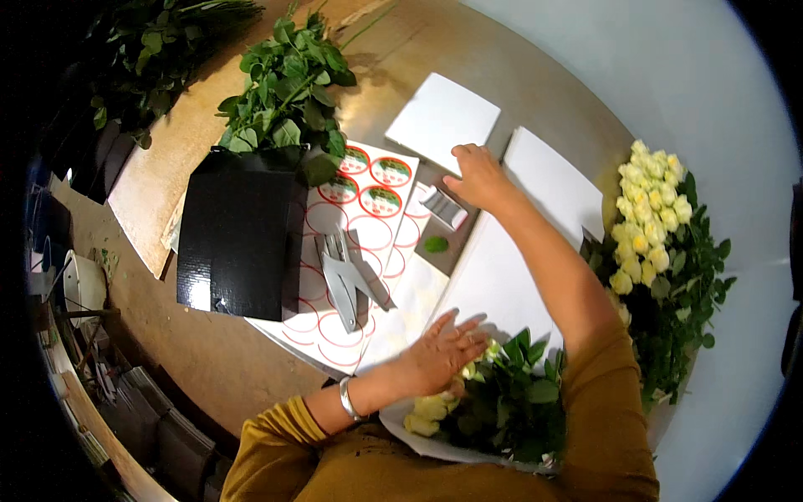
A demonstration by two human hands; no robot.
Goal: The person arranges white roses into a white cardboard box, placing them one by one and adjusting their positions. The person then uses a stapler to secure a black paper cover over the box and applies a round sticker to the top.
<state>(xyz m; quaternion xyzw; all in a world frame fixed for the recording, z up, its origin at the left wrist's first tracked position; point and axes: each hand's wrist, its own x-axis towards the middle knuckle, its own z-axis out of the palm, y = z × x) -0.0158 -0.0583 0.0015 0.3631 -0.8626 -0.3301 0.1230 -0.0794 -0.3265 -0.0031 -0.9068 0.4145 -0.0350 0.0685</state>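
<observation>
My right hand (482, 179) reaches forward with its fingertips at the near edge of a small stack of white sheets (445, 119); whether they touch it I cannot tell. Below it is a larger stack of white paper (495, 276). My left hand (442, 356), a silver bangle at its wrist, spreads its fingers over the heads of a bunch of pale yellow roses (430, 411) close to my body. The leaves (521, 389) of that bunch lie under my right arm. Between the hands are a small open box of staples (444, 208) and a loose green leaf (435, 244).
A grey plier stapler (342, 282) lies on sheets of round red-rimmed stickers (326, 329). Left of it stands a black corrugated box (241, 241), with leafy green stems (285, 88) behind. More yellow roses (649, 213) lie by the wall at right. Dark foliage (157, 56) fills the upper left.
</observation>
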